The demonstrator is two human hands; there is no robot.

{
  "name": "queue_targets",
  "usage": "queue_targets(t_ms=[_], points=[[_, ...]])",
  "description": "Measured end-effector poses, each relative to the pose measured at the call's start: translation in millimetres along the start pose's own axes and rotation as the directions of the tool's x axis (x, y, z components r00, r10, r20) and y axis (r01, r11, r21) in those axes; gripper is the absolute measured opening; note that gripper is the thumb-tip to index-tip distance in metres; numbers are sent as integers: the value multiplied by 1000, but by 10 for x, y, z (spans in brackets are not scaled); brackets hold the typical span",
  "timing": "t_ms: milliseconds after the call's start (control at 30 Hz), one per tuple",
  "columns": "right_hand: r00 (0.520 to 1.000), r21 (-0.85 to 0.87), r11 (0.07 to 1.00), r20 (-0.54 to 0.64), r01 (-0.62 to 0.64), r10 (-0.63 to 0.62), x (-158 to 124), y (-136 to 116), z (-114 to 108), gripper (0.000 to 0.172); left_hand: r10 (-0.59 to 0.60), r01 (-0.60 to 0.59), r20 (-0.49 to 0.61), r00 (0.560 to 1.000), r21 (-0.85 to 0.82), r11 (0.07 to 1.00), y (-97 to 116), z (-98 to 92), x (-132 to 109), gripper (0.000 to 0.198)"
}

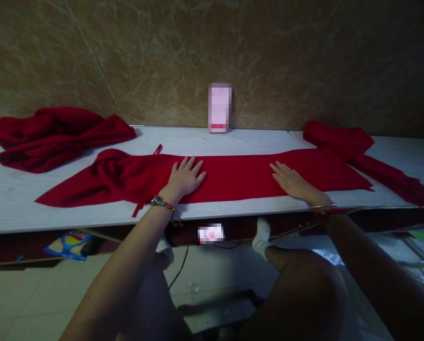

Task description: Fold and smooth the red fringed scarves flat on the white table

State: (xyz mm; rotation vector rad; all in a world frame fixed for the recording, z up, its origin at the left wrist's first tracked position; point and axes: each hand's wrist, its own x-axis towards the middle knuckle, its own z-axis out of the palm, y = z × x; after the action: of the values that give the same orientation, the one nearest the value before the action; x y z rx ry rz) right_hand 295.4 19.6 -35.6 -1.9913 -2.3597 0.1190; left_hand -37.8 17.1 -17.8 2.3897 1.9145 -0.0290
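A long red scarf (240, 175) lies stretched across the white table (16, 199); its left end is bunched up. My left hand (184, 177) lies flat on the scarf near its middle, fingers spread, open, with a beaded bracelet at the wrist. My right hand (290, 180) also rests flat and open on the scarf, further right, with a thin bangle at the wrist.
A crumpled red cloth pile (52, 137) sits at the table's back left. Another red scarf with fringe (368, 151) trails off at the right. A pink blurred box (219, 108) leans against the brown wall. Under the table are a blue-yellow bag (72, 244) and my knees.
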Motion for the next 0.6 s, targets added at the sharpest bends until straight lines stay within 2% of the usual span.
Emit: queue_targets(t_ms=[67,100,200,300,367,467,533,600], points=[[999,28,999,-27,-28,29,20,35,-6,58,2,-2,-14,1000,-4,1000,30,-12,-8,53],[999,42,999,-43,-22,24,37,-27,-6,59,16,-16,-31,999,-6,1000,54,-20,-16,52],[993,81,993,-95,84,-76,103,-468,5,57,82,-85,-88,993,-33,996,151,-41,-54,50],[966,106,962,-92,250,-241,153,-997,33,57,68,-70,-20,997,-72,995,226,-31,-98,59],[946,110,940,-63,323,-317,158,-1199,53,56,44,-41,35,998,-63,997,233,-2,-119,65],[942,97,937,-8,336,-337,133,-1141,65,54,50,-48,49,998,-46,998,197,45,-129,70],[963,78,960,22,268,-270,115,-904,52,54,61,-59,54,997,-48,997,170,60,-129,74],[988,53,988,33,146,-148,108,-584,27,55,69,-66,59,996,-47,997,156,57,-127,77]])
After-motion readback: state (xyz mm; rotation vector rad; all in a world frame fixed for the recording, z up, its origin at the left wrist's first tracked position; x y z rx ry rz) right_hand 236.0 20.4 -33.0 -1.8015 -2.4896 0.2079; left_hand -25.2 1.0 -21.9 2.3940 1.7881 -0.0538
